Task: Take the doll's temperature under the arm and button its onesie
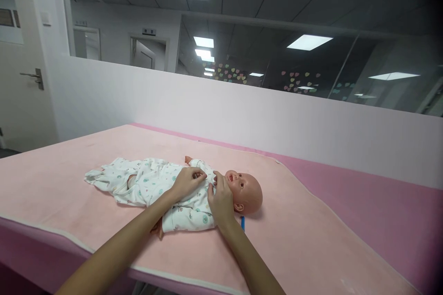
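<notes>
A baby doll lies on its back with its bald head to the right and its legs to the left. It wears a white long-sleeved shirt with small coloured prints, and matching trousers. At the upper chest, my left hand pinches the shirt front with thumb and forefinger. Close beside it, just below the doll's chin, my right hand has curled fingers closed on the shirt near the neckline. The exact bit of cloth between the fingertips is partly hidden.
The doll rests on a pale pink mat over a darker pink surface. A small blue strip lies beside the doll's head, near my right wrist. Behind runs a white low wall with windows above; a door stands at left.
</notes>
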Available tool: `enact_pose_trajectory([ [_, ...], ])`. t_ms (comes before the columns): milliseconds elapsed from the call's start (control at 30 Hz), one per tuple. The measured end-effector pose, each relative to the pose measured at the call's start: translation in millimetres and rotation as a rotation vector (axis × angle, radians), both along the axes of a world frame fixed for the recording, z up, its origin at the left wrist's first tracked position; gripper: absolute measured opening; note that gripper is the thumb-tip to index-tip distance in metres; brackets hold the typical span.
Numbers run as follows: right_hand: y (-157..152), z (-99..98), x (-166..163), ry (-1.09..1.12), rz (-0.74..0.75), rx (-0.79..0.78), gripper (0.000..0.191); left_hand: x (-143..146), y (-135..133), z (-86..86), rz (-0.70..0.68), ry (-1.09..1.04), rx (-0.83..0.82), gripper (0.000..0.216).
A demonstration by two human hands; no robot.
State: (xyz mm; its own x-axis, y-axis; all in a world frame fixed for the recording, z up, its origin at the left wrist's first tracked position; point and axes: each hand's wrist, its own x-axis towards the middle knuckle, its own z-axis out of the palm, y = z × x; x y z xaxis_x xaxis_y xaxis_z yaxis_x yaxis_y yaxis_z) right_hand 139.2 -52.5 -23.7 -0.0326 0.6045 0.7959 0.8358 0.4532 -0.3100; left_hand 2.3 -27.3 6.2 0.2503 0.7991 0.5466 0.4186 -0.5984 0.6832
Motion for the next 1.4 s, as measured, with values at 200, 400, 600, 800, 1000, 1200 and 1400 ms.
enact_pose_trajectory([
  [200, 0, 1.4, 1, 0.005, 0.033, 0.01, 0.034, -8, 11, -0.2, -0.114, -0.062, -0.161, 0.029],
  [400, 1, -2.1, 0, -0.003, 0.005, 0.009, 0.035, -9, 17, -6.4, -0.137, -0.103, -0.17, 0.03],
  [600, -1, -2.3, -2, -0.032, -0.01, 0.037, 0.036, -7, 18, -8.5, -0.133, -0.112, -0.146, 0.031],
  [800, -1, -1.2, -3, -0.048, -0.01, 0.032, 0.036, -7, 12, -4.5, -0.149, -0.142, -0.148, 0.031],
  [1000, -4, 1.0, -4, -0.031, 0.022, 0.05, 0.033, -17, 7, 2.3, -0.261, -0.041, -0.225, 0.028],
  [1200, -3, 5.8, -7, -0.087, 0.097, 0.014, 0.029, -24, 13, 0.6, -0.318, -0.035, -0.21, 0.026],
  [1400, 7, 16.7, -24, -0.136, 0.026, -0.042, 0.023, -19, 20, -7.5, -0.246, -0.279, -0.233, 0.022],
])
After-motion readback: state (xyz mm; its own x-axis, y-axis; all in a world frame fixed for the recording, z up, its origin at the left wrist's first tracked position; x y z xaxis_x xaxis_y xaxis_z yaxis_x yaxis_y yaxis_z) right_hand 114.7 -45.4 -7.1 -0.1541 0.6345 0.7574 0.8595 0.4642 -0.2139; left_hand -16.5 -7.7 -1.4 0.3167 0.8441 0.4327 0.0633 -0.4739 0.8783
